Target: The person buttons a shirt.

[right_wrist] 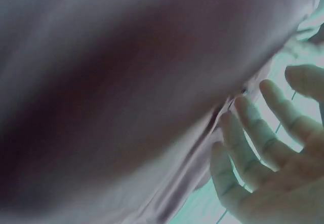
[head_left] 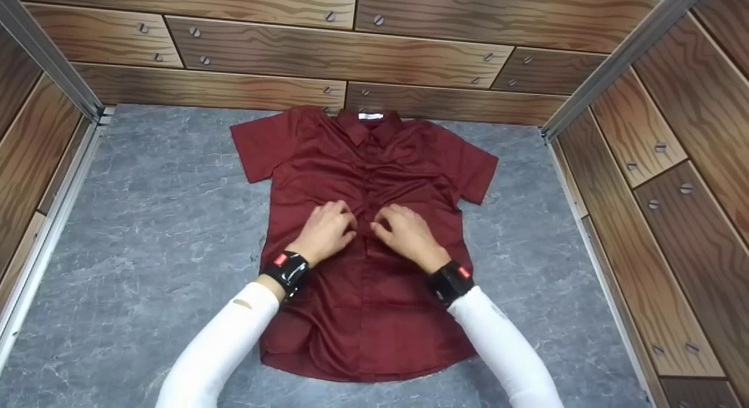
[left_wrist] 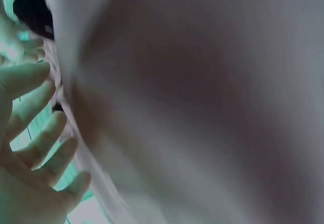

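A dark red short-sleeved button-up shirt (head_left: 404, 332) lies front up and spread out, its collar (head_left: 370, 130) at the far side. Over the middle of its front is my left hand (head_left: 325, 229), just left of the button line. My right hand (head_left: 408, 232) mirrors it on the other side, with a small gap between the two thumbs. In both wrist views the fingers are spread and loosely bent, holding nothing, close to the cloth (left_wrist: 192, 102). Whether the fingertips touch the shirt, I cannot tell. Wrinkles cross the chest and the lower left front.
The shirt lies on a grey marbled surface (head_left: 164, 250). Wood-patterned panels form a back wall (head_left: 281, 45) and side walls, with a metal rail (head_left: 629, 62) at the right corner. Each wrist wears a black band (head_left: 288, 272) above a white sleeve (head_left: 219, 343).
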Tool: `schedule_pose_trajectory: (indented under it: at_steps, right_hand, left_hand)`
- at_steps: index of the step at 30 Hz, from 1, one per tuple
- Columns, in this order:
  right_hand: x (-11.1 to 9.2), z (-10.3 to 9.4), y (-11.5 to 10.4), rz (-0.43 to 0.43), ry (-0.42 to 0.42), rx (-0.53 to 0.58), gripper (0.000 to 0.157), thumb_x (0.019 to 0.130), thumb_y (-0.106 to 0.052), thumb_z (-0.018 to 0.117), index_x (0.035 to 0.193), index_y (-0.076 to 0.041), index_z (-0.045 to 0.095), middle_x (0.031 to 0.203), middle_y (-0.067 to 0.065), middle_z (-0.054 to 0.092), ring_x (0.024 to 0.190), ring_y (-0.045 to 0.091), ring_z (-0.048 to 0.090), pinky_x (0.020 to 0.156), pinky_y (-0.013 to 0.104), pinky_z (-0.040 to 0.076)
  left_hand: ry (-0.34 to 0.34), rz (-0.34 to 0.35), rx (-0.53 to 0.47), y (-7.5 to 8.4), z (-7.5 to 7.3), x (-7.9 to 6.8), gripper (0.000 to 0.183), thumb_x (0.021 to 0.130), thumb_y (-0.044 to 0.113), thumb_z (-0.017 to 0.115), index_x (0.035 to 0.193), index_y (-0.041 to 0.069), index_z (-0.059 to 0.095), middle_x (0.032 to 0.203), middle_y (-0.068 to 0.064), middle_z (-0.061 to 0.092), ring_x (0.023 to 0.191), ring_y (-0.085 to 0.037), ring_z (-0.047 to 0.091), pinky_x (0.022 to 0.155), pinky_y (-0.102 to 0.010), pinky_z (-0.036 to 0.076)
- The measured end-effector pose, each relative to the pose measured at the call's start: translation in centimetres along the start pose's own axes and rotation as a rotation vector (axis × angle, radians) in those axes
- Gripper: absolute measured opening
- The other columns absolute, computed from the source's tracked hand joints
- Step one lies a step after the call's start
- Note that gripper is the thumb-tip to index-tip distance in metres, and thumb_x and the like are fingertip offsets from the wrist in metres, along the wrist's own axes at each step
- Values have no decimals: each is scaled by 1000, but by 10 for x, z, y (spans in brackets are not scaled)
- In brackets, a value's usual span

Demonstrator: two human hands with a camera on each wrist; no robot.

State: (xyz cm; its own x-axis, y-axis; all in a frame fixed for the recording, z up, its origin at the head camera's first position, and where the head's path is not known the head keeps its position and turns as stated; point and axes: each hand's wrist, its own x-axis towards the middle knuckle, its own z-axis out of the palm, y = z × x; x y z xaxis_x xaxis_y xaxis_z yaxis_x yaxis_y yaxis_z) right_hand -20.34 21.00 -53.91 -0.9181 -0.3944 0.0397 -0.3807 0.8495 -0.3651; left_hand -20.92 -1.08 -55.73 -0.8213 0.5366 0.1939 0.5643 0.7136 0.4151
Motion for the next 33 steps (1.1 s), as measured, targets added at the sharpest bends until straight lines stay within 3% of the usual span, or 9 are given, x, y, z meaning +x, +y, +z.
schedule_pose_trajectory:
  at_steps: [5, 8, 13, 27, 33]
  right_hand:
    - [0, 10, -14, 20, -42, -12, 31, 93, -42, 73, 79, -16, 65, 78, 0, 60, 75, 25, 59, 69, 43, 50]
    - [0, 13, -15, 74, -107, -12, 31, 89, -42, 75, 76, -17, 63, 76, -1, 58, 73, 23, 57, 69, 40, 49]
    - [0, 12, -9, 138, -158, 62, 15, 86, -29, 73, 80, -16, 67, 77, -4, 62, 70, 18, 59, 69, 38, 50]
    - [-7, 10, 2, 167, -97, 203, 5, 87, -19, 69, 85, -15, 71, 78, -5, 65, 72, 17, 60, 70, 37, 50]
    - [-9, 9, 0, 171, -71, 234, 4, 89, -17, 69, 88, -15, 72, 82, -4, 68, 73, 16, 62, 71, 36, 52]
  left_hand:
    - [-12, 5, -11, 6, 12, -2, 10, 89, 16, 78, 95, 9, 78, 106, -11, 63, 101, -34, 60, 86, -51, 50]
    - [-19, -10, -19, 5, 16, -3, 10, 89, 16, 78, 96, 10, 79, 107, -11, 61, 102, -33, 58, 85, -50, 49]
    - [-8, -11, -40, 6, 19, 0, 13, 89, 18, 78, 99, 10, 80, 108, -12, 58, 100, -33, 56, 83, -50, 48]
    - [45, 47, 60, 12, 23, 5, 11, 85, 23, 83, 90, 13, 82, 100, -7, 58, 95, -30, 54, 81, -46, 44]
    - [97, 61, 4, 11, 26, 4, 13, 85, 23, 81, 91, 12, 81, 103, -6, 62, 96, -27, 55, 83, -45, 43]
